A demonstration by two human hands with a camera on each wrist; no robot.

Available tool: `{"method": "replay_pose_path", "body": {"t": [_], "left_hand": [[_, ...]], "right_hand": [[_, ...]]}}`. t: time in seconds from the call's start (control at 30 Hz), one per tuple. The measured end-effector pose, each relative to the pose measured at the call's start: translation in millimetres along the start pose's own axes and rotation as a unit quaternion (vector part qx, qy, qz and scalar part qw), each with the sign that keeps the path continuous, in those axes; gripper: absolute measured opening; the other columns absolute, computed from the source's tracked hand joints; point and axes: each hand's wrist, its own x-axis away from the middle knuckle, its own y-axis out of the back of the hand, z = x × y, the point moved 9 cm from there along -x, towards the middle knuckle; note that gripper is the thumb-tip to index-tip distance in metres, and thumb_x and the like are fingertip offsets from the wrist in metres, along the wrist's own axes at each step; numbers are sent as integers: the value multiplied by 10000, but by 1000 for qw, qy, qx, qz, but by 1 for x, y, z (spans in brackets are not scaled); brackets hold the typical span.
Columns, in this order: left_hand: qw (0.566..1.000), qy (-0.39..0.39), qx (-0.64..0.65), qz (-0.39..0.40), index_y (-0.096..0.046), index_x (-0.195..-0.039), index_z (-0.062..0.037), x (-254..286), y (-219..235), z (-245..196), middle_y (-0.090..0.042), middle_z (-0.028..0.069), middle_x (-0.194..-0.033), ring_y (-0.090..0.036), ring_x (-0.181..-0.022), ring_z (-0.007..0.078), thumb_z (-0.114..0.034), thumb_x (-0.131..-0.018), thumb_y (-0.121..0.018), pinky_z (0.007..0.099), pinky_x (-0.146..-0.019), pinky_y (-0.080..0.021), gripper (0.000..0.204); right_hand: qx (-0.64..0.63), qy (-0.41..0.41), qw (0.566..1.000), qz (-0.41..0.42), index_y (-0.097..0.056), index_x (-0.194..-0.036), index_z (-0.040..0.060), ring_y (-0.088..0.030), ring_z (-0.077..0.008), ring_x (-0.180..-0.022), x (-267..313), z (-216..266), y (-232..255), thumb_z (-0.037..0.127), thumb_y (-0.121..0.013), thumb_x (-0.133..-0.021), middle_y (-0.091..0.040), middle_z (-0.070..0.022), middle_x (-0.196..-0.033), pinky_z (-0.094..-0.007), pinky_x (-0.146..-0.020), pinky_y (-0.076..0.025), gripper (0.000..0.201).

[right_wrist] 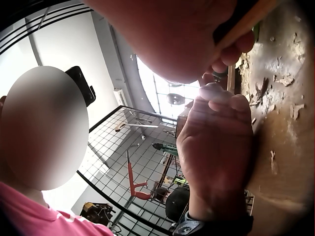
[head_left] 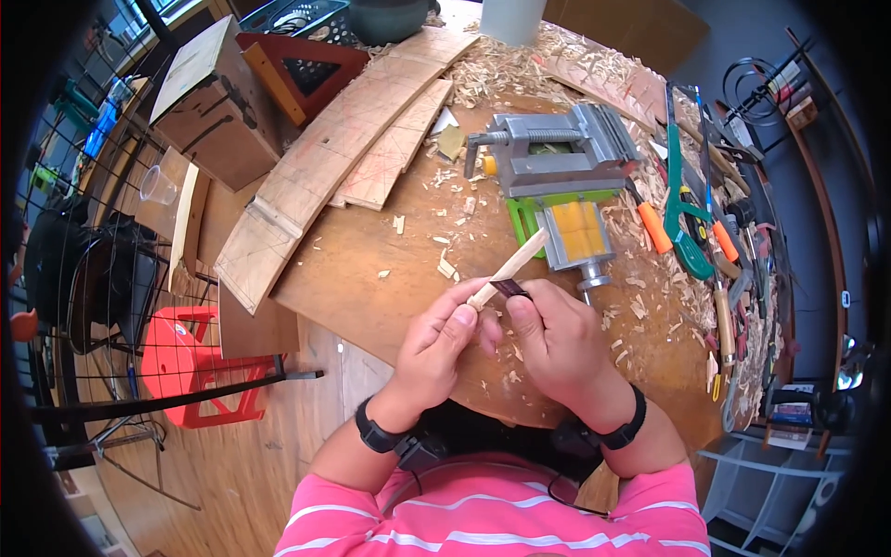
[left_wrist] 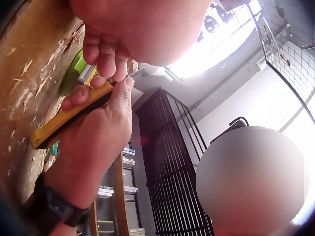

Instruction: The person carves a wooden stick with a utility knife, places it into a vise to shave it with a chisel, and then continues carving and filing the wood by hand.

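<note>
In the head view my left hand grips the lower end of a slim, pale wooden stick, its thumb along the near side. The stick's far end points up and right toward the vise. My right hand holds a knife whose yellow-and-black handle shows in the left wrist view. Its dark blade crosses the stick just beyond the left fingers. Both hands are close together above the near edge of the workbench. The right wrist view shows the left fingers curled, with the stick largely hidden.
A grey metal vise stands beyond the hands, with a yellow-faced clamp block before it. Long planks lie at left. Saws, including a green-handled one, and other tools line the right. Wood shavings are scattered over the bench.
</note>
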Motion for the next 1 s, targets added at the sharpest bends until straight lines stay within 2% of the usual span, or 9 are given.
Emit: {"method": "replay_pose_path", "body": {"t": [0.1,0.23,0.37,0.47,0.53,0.6,0.73,0.8,1.0], "left_hand": [[1000,-10,-3,2,-496,-1500,42,-2,-4,-2,-667,69,-1020,-619,-912,129,-251,-1156,-468,272,-860,-500,452],[1000,-11,3,15,-520,-1461,45,-2,-5,-2,-665,66,-1017,-616,-928,125,-235,-1154,-480,282,-878,-496,417],[999,-22,-3,42,-523,-1451,45,-1,-4,-1,-655,57,-1001,-609,-918,121,-219,-1155,-478,286,-884,-499,399],[999,-23,-25,32,-524,-1434,41,-1,-5,-1,-652,78,-981,-607,-879,142,-222,-1147,-486,288,-837,-497,390],[999,-6,-39,9,-540,-1407,42,-1,-2,0,-624,30,-957,-579,-854,106,-186,-1155,-473,262,-820,-494,346],[999,-4,-40,8,-542,-1400,41,-1,-1,-1,-622,29,-954,-576,-845,105,-185,-1155,-473,262,-808,-494,340],[1000,-6,-20,10,-540,-1403,40,-3,0,-1,-621,31,-941,-578,-838,102,-194,-1156,-475,262,-803,-496,346],[1000,-13,-13,8,-534,-1414,43,-4,-2,-1,-621,32,-929,-582,-835,102,-195,-1156,-475,267,-809,-499,357],[1000,-15,-3,19,-515,-1456,55,-3,-2,2,-618,28,-887,-592,-815,111,-195,-1157,-468,304,-838,-518,393]], "right_hand": [[0,-41,999,11,-664,-1037,51,-684,-412,-778,0,-3,-1,174,-608,-1057,-678,-167,-876,-491,-656,-535,137],[11,-48,999,11,-653,-1007,64,-686,-415,-783,-1,-4,-3,194,-600,-1063,-676,-166,-870,-495,-657,-535,151],[30,-40,999,15,-616,-957,80,-684,-406,-737,1,-3,-7,227,-603,-1064,-667,-151,-847,-497,-623,-535,182],[61,-20,998,16,-595,-934,92,-681,-385,-697,5,0,-14,235,-606,-1063,-660,-135,-830,-489,-596,-535,193],[76,-3,997,21,-587,-927,97,-680,-373,-680,7,5,-18,236,-607,-1063,-656,-127,-825,-484,-584,-535,195],[107,-10,994,9,-580,-917,100,-678,-359,-669,7,7,-17,230,-617,-1059,-653,-117,-825,-475,-583,-537,196],[77,9,997,21,-594,-942,96,-675,-365,-673,2,3,-18,225,-630,-1053,-656,-119,-834,-472,-580,-534,174],[85,11,996,-26,-609,-972,85,-673,-371,-681,-1,2,-7,219,-634,-1052,-651,-130,-831,-472,-575,-526,158],[92,-17,995,-22,-599,-997,68,-666,-395,-694,-1,-3,-2,214,-622,-1061,-640,-151,-825,-489,-573,-509,161]]}}
